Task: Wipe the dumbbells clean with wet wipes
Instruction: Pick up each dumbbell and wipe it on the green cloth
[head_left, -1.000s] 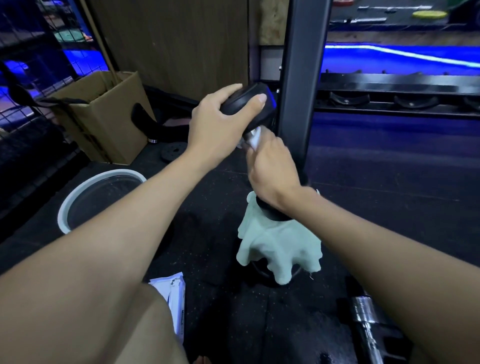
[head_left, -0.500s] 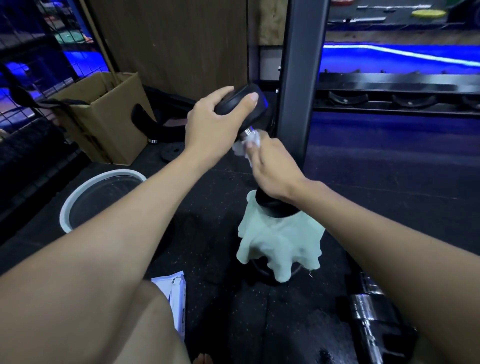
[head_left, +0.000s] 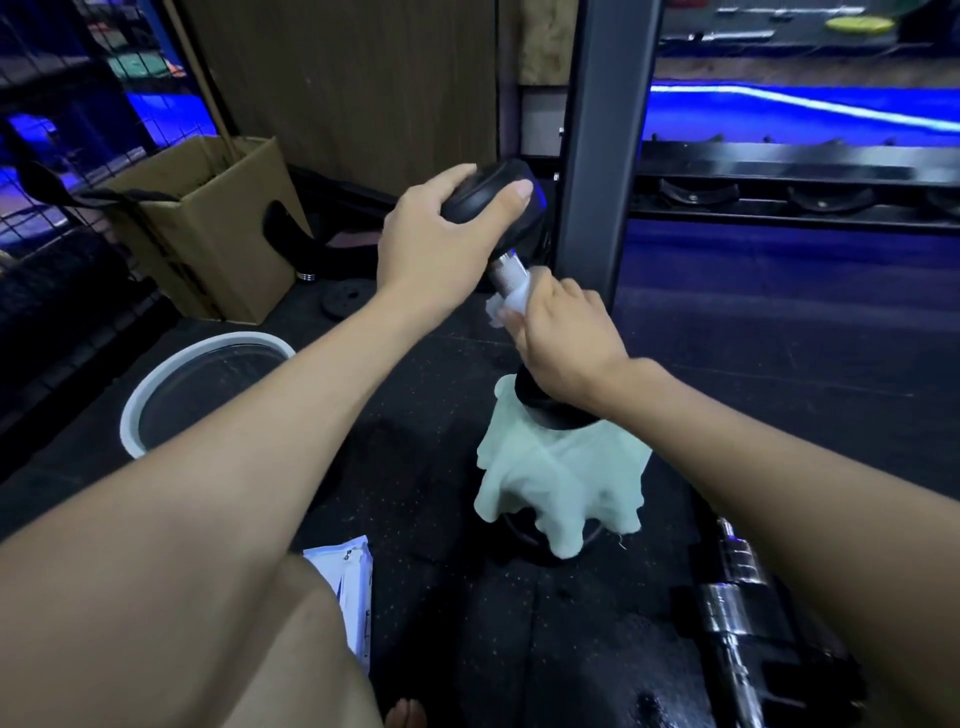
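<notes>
A dark gym floor (head_left: 426, 499) fills the frame, a bucket (head_left: 156, 384) at mid-left. The dumbbell (head_left: 511, 270) stands tilted at centre, its long axis running from upper left to lower right, lower head on a green cloth (head_left: 561, 483). The left hand (head_left: 441, 249) grips the top head; the right hand (head_left: 566, 332), just below, clasps a wipe (head_left: 511, 304) around the handle, so the next stroke likely follows that axis.

Cardboard box (head_left: 208, 223) behind white basin (head_left: 156, 384) — dark post (head_left: 602, 156) right.
</notes>
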